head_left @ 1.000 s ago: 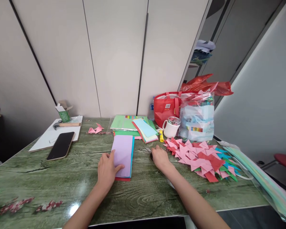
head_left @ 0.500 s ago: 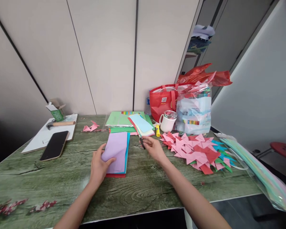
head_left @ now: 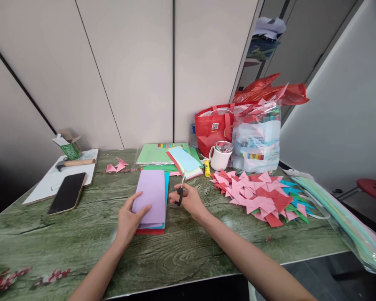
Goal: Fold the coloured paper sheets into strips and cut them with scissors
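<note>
A stack of paper strips (head_left: 152,196), lilac on top with blue and red beneath, lies on the green wood-grain table (head_left: 181,251). My left hand (head_left: 128,217) grips the near left corner of the lilac sheet, thumb on top and fingers under it. My right hand (head_left: 189,200) is closed on a pair of black-handled scissors (head_left: 180,190), blades pointing up and away, just right of the stack.
A heap of folded pink, red and blue paper triangles (head_left: 260,196) lies right. Behind are coloured paper sheets (head_left: 169,161), a yellow glue stick (head_left: 207,169), white mug (head_left: 221,156), red bag (head_left: 213,127) and plastic bag (head_left: 257,140). A phone (head_left: 67,193), hammer (head_left: 73,163) and white board sit left.
My right hand picked the scissors up off the table and carried them left toward the stack. My left hand lifted the corner of the lilac sheet.
</note>
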The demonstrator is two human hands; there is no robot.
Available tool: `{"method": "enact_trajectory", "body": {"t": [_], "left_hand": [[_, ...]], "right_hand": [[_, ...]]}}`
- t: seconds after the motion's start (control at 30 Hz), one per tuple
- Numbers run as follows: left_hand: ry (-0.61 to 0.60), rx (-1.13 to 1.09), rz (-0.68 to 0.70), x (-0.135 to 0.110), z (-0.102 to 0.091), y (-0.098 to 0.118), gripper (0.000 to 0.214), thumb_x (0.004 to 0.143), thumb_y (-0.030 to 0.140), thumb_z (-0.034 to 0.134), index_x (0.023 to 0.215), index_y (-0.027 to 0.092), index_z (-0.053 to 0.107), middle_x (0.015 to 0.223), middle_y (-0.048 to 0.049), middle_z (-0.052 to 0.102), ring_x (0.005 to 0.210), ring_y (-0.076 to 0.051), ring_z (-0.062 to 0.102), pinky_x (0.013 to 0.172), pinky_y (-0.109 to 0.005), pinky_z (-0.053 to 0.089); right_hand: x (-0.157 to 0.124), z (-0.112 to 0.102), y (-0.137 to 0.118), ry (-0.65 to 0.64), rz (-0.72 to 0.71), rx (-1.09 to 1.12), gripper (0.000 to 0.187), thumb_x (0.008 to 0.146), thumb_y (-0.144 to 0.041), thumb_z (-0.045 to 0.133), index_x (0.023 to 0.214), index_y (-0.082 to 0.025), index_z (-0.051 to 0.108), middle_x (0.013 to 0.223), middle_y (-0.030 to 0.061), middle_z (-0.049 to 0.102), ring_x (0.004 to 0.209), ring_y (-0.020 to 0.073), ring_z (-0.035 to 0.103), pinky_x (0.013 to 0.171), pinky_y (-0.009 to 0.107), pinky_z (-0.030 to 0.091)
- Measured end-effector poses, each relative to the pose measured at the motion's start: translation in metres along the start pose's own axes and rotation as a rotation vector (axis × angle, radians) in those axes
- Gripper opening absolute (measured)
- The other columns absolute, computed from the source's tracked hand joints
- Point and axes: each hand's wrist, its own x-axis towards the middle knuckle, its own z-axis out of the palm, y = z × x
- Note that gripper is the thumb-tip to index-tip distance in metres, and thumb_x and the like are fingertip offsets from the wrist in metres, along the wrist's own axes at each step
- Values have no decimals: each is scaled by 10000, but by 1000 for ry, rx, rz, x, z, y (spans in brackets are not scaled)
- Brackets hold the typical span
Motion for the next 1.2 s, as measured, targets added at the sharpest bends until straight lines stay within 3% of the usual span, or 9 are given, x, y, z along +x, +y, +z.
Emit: {"method": "enact_trajectory", "body": {"t": [0.17,0.37,0.47,0.6,0.87,1.1,1.2], "left_hand": [[27,-177,60,-2,2,9,581,655,414,705,1160,161,569,1130,-103,627,979,-232,609,768,-301,499],[104,-339,16,-5,-1,18,690,695,438,676,1286,166,444,817,-21,655,704,-143,618,600,-212,465],[155,-386,-17,-1,-2,18,643,655,440,698,1202,157,515,773,-14,656,689,-138,614,624,-224,468],[233,-403,-23,6,-4,14,476,548,378,768,938,147,622,791,-29,647,741,-155,618,689,-255,483],[235,-408,-76,11,-11,13,422,435,299,821,783,138,644,660,3,636,621,-126,596,613,-242,488],[165,-338,-146,7,-7,13,367,374,269,855,650,137,653,572,-11,650,517,-119,575,494,-210,447],[156,-312,-154,4,-4,14,368,380,279,860,664,139,673,600,-21,668,537,-126,585,498,-210,450]], "right_hand": [[28,14,8,34,-28,-30,432,510,-328,765,852,-209,531,627,-33,648,613,176,630,572,294,485],[44,28,4,55,-48,-5,442,488,-308,766,866,-204,561,596,-58,600,574,155,592,539,275,466],[44,33,-6,70,-83,43,519,489,-346,773,929,-191,545,643,-45,611,629,157,607,580,276,477],[46,36,-17,84,-139,72,573,494,-367,778,974,-199,514,685,-41,612,648,150,608,601,273,475],[45,36,-24,-54,-214,14,463,532,-322,762,922,-197,548,681,-27,614,613,144,577,574,259,451],[12,21,-20,5,-641,-446,280,734,-201,574,1014,-195,590,818,7,640,698,143,552,646,256,435],[-3,16,-19,-84,-738,-458,248,748,-212,589,995,-205,609,899,39,683,754,163,592,673,273,454]]}}
